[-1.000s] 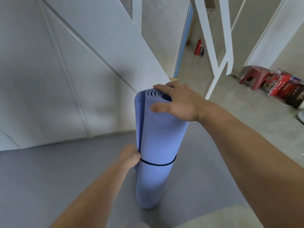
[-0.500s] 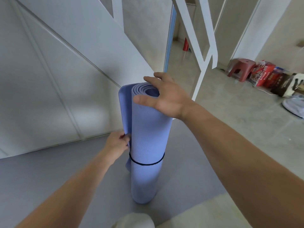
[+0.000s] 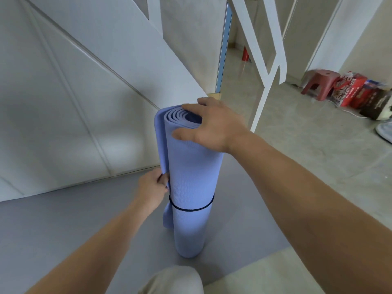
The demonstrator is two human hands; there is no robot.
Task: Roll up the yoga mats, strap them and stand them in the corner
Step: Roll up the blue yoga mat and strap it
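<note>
The rolled blue yoga mat [image 3: 191, 183] stands upright on the grey floor mat [image 3: 63, 225] (a dark strap [image 3: 192, 208] circles its middle); the right hand [image 3: 212, 124] grips its top, the left hand [image 3: 151, 188] pinches its loose edge

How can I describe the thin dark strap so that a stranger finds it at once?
Before the white panelled wall, a rolled blue yoga mat stands upright on the grey floor, the right hand holding its top. The strap circles the roll below its middle, just under the left hand. It is the only thin dark line on the pale blue.
</note>
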